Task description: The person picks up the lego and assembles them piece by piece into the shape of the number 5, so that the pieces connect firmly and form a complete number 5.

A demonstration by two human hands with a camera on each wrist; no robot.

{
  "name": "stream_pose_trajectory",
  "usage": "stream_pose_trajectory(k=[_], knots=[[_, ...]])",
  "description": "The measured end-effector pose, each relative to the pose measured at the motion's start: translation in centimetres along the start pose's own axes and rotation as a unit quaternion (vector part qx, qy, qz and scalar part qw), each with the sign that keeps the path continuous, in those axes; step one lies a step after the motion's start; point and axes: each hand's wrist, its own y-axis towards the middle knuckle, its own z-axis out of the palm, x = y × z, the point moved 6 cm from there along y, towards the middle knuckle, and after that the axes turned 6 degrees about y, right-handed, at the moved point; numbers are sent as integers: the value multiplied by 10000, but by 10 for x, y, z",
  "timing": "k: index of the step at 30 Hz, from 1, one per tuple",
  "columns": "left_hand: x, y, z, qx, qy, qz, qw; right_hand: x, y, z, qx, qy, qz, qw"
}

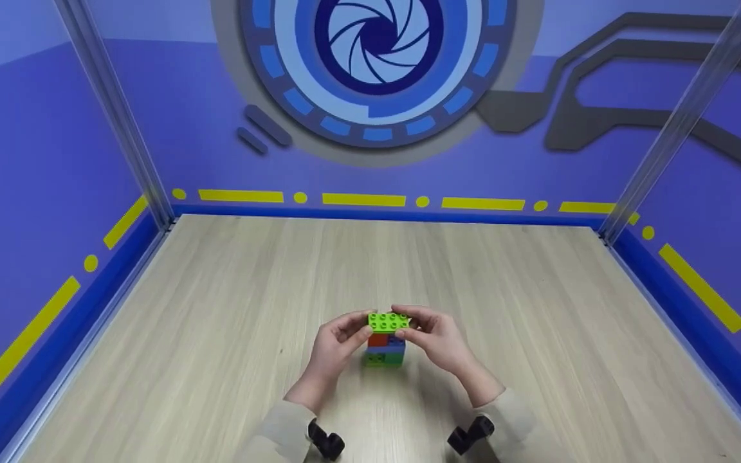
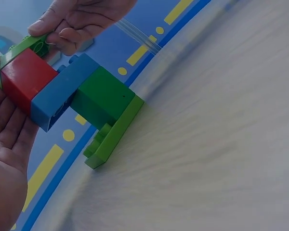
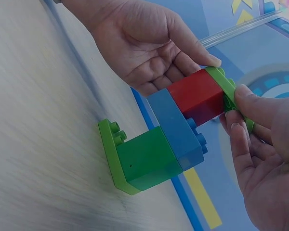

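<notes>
A small stack of toy building bricks stands upright on the table. At its foot lies a light green plate brick (image 3: 111, 156), under a dark green brick (image 3: 149, 159) at one end. Above come a blue brick (image 2: 65, 91), then a red brick (image 2: 29, 79) on the left side, and a light green top plate (image 1: 388, 321) with its studs up. My left hand (image 1: 330, 350) holds the left end of the top plate, thumb in front, fingers beside the red brick. My right hand (image 1: 442, 337) pinches the plate's overhanging right end between thumb and fingers.
The wood-grain table (image 1: 229, 289) spreads around the stack. Blue-purple printed walls (image 1: 370, 173) close off the back and both sides, with clear corner posts (image 1: 119, 116). A black wrist mount (image 1: 325, 440) sits at each sleeve.
</notes>
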Motion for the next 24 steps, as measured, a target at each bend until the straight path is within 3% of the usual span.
stream_pose_trajectory(k=[4, 14, 24], knots=[[1, -1, 1, 81, -39, -24, 10000, 0, 0, 0, 16, -28, -25, 10000], [-5, -1, 3, 208, -239, 308, 9990, 1, 0, 0, 35, -155, -181, 9997], [-2, 0, 2, 115, -25, 223, 9997, 0, 1, 0, 44, -76, -188, 9998]])
